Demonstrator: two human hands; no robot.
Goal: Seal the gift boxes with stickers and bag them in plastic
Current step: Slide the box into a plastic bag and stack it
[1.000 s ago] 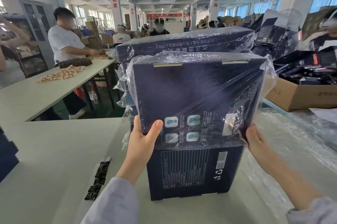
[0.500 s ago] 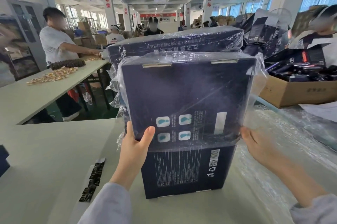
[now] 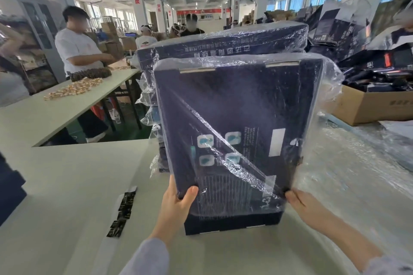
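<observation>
Navy card under clear film: the gift box [image 3: 234, 107] stands upright on its lower edge on the pale table [image 3: 67, 185], directly ahead in my head view; a plastic bag [image 3: 330, 86] sits over it from the top and covers all but a narrow strip at the foot, where the card is bare; loose film bunches at the upper right corner and one diagonal crease crosses the front face.

I note the left hand [image 3: 176, 203] gripping the lower left corner of the box through the film; its thumb lies flat on the front face; the other fingers are behind the box and I cannot tell how they lie. The right hand [image 3: 306, 205] is at the lower right edge; thumb and fingers are drawn together, apparently pinching the film against the box edge, though glare on the plastic makes this uncertain.

Just behind the held box is a stack of bagged boxes [image 3: 223, 44], the top one lying flat. A strip of black stickers [image 3: 121, 214] on white backing lies on the table to the left of the box, near the left hand but apart from it. Crumpled clear sheets [image 3: 357, 162] cover the table on the right; beyond them an open cardboard carton [image 3: 368, 104] holds dark packaging. On a second table [image 3: 33, 118] at the left lies a heap of small gold pieces [image 3: 71, 90]; a person in a white shirt [image 3: 76, 48] stands behind it.
</observation>
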